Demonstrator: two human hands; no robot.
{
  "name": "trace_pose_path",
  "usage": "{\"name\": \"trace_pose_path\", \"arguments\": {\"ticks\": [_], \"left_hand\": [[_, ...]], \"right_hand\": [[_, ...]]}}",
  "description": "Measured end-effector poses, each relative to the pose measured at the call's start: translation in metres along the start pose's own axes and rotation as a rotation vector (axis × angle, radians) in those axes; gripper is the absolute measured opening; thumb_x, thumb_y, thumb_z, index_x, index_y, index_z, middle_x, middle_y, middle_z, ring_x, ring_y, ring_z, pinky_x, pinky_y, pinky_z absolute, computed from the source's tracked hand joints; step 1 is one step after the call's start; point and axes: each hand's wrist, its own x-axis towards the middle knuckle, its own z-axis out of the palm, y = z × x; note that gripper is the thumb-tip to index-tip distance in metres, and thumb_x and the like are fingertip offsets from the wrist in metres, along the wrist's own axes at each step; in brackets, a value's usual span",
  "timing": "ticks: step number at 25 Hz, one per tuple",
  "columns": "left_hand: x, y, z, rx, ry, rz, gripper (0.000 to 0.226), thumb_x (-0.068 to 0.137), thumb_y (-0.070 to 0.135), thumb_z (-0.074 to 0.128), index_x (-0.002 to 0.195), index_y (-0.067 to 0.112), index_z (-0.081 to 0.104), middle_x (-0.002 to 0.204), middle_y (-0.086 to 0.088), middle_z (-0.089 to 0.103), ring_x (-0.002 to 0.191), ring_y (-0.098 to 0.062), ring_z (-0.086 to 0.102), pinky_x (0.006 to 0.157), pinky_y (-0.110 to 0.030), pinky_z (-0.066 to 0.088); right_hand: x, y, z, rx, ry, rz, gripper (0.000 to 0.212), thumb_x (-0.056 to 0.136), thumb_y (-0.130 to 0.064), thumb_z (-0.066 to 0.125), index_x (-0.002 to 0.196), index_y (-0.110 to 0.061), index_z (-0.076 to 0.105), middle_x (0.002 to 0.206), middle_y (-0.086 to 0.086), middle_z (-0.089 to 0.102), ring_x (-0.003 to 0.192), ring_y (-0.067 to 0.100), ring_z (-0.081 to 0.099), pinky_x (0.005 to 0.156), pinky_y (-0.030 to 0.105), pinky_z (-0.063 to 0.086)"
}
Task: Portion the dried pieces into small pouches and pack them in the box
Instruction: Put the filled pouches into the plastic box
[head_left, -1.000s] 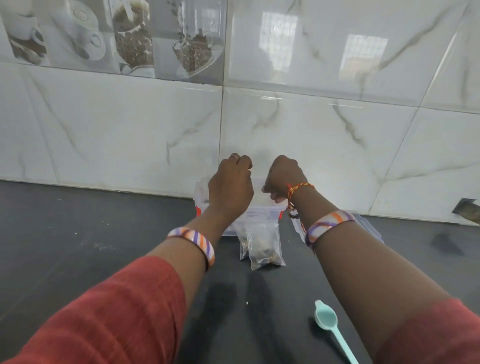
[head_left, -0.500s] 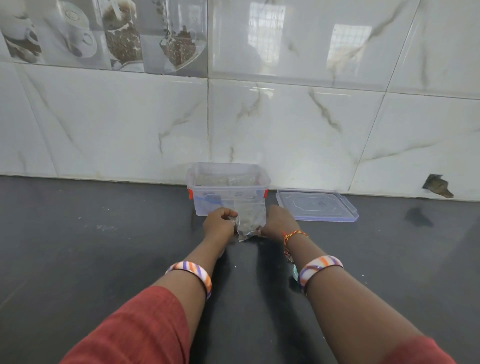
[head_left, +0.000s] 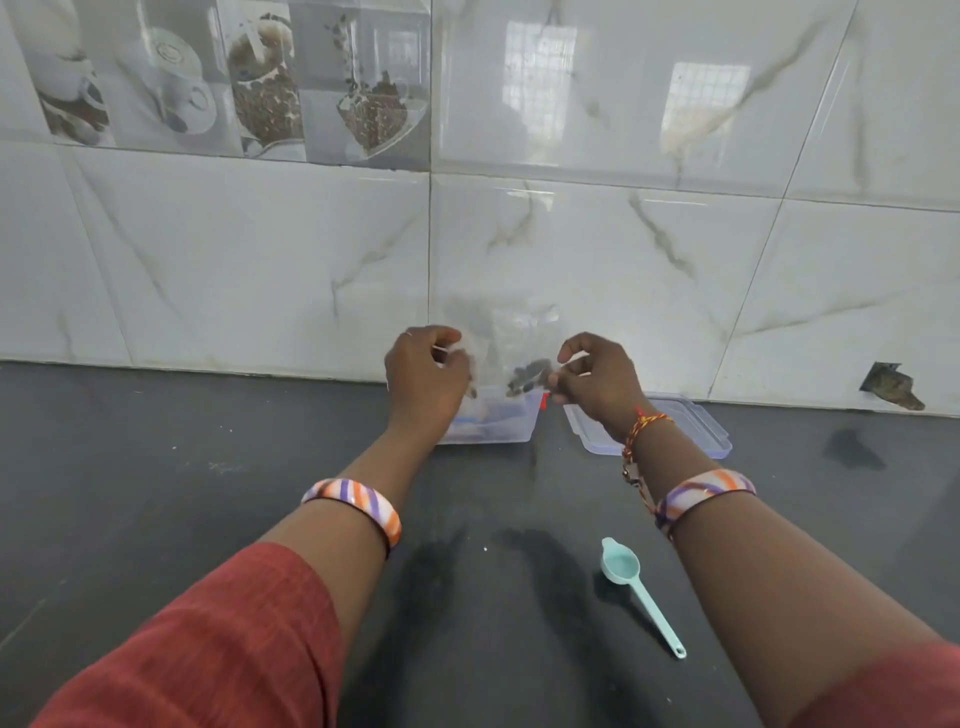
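Observation:
A small clear pouch (head_left: 519, 358) with dark dried pieces in its bottom hangs in the air above the clear plastic box (head_left: 511, 423). My left hand (head_left: 426, 376) pinches the pouch's left side and my right hand (head_left: 597, 379) pinches its right side. The pouch is blurred. The box stands against the tiled wall, mostly hidden behind my left hand, and its inside cannot be made out.
The box's clear lid (head_left: 701, 423) lies flat to the right of the box. A teal measuring spoon (head_left: 641, 592) lies on the dark counter (head_left: 156, 493) near my right forearm. A dark scrap (head_left: 891, 384) sits against the wall at far right.
Both hands have lifted the pouch from the counter in front of the box to above the box. The spoon, hidden half a second ago, is in view again.

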Motion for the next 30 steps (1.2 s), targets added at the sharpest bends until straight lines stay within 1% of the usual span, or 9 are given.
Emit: {"name": "trace_pose_path", "arguments": {"ticks": [6, 9, 11, 13, 17, 22, 24, 27, 30], "left_hand": [[0.067, -0.014, 0.003, 0.254, -0.144, -0.186, 0.029, 0.081, 0.001, 0.059, 0.11, 0.002, 0.066, 0.118, -0.012, 0.064, 0.112, -0.028, 0.059, 0.094, -0.032, 0.049], [0.078, -0.026, 0.018, 0.414, -0.287, -0.284, 0.008, 0.075, -0.003, 0.065, 0.076, 0.004, 0.061, 0.09, -0.014, 0.064, 0.096, -0.034, 0.065, 0.073, -0.031, 0.053], [0.082, -0.034, 0.029, 0.566, -0.371, -0.267, 0.028, 0.073, -0.003, 0.065, 0.058, 0.007, 0.044, 0.089, -0.018, 0.065, 0.09, -0.032, 0.065, 0.063, -0.028, 0.043], [0.084, -0.036, 0.034, 0.685, -0.406, -0.24, 0.024, 0.079, -0.005, 0.055, 0.062, 0.006, 0.042, 0.101, -0.017, 0.062, 0.094, -0.032, 0.061, 0.066, -0.029, 0.041], [0.084, -0.029, 0.044, 0.9, -0.404, -0.068, 0.017, 0.081, -0.007, 0.047, 0.087, 0.006, 0.057, 0.094, -0.01, 0.055, 0.097, -0.03, 0.06, 0.071, -0.03, 0.043], [0.079, -0.027, 0.049, 1.029, -0.634, -0.038, 0.017, 0.089, 0.009, 0.049, 0.102, 0.01, 0.06, 0.099, -0.007, 0.058, 0.086, -0.024, 0.054, 0.071, -0.03, 0.041], [0.074, -0.016, 0.052, 1.03, -0.611, 0.01, 0.018, 0.092, 0.014, 0.049, 0.106, 0.011, 0.059, 0.104, -0.008, 0.06, 0.094, -0.026, 0.058, 0.072, -0.03, 0.04], [0.061, 0.013, 0.075, 0.868, -0.477, 0.146, 0.022, 0.089, 0.011, 0.053, 0.108, 0.011, 0.063, 0.109, -0.009, 0.063, 0.101, -0.03, 0.061, 0.07, -0.03, 0.041], [0.037, 0.04, 0.114, 0.611, -0.56, 0.21, 0.026, 0.086, 0.009, 0.055, 0.108, 0.01, 0.066, 0.113, -0.011, 0.064, 0.105, -0.031, 0.061, 0.079, -0.031, 0.046]], "right_hand": [[0.052, -0.017, 0.018, -0.165, -0.041, 0.024, 0.029, 0.075, 0.007, 0.06, 0.063, -0.019, 0.06, 0.065, 0.011, 0.062, 0.058, 0.022, 0.061, 0.064, 0.031, 0.058], [0.072, -0.005, 0.038, -0.43, -0.078, 0.035, 0.017, 0.072, 0.0, 0.067, 0.076, -0.016, 0.069, 0.082, 0.01, 0.065, 0.076, 0.026, 0.061, 0.071, 0.03, 0.051], [0.08, 0.006, 0.05, -0.616, -0.102, 0.018, 0.017, 0.075, -0.004, 0.065, 0.09, -0.012, 0.069, 0.098, 0.01, 0.066, 0.091, 0.029, 0.062, 0.075, 0.028, 0.048], [0.086, 0.012, 0.059, -0.805, -0.137, -0.027, 0.022, 0.08, -0.009, 0.061, 0.101, -0.009, 0.066, 0.11, 0.013, 0.064, 0.101, 0.032, 0.061, 0.08, 0.03, 0.047], [0.094, 0.007, 0.07, -1.006, -0.169, -0.134, 0.027, 0.083, -0.007, 0.056, 0.109, -0.01, 0.064, 0.113, 0.013, 0.062, 0.109, 0.033, 0.056, 0.077, 0.029, 0.042], [0.09, 0.009, 0.078, -0.975, -0.298, -0.143, 0.026, 0.089, -0.012, 0.05, 0.112, -0.011, 0.063, 0.116, 0.01, 0.064, 0.105, 0.031, 0.06, 0.086, 0.034, 0.045], [0.088, 0.01, 0.067, -0.786, -0.242, -0.128, 0.026, 0.09, -0.013, 0.048, 0.109, -0.013, 0.065, 0.116, 0.009, 0.064, 0.105, 0.031, 0.06, 0.09, 0.036, 0.046], [0.089, 0.016, 0.035, -0.477, -0.085, -0.085, 0.025, 0.087, -0.012, 0.048, 0.099, -0.014, 0.069, 0.113, 0.011, 0.066, 0.103, 0.031, 0.061, 0.091, 0.038, 0.049], [0.084, 0.038, -0.012, -0.464, -0.013, 0.026, 0.023, 0.086, -0.015, 0.051, 0.101, -0.01, 0.068, 0.113, 0.015, 0.066, 0.105, 0.033, 0.061, 0.093, 0.038, 0.049]]}}
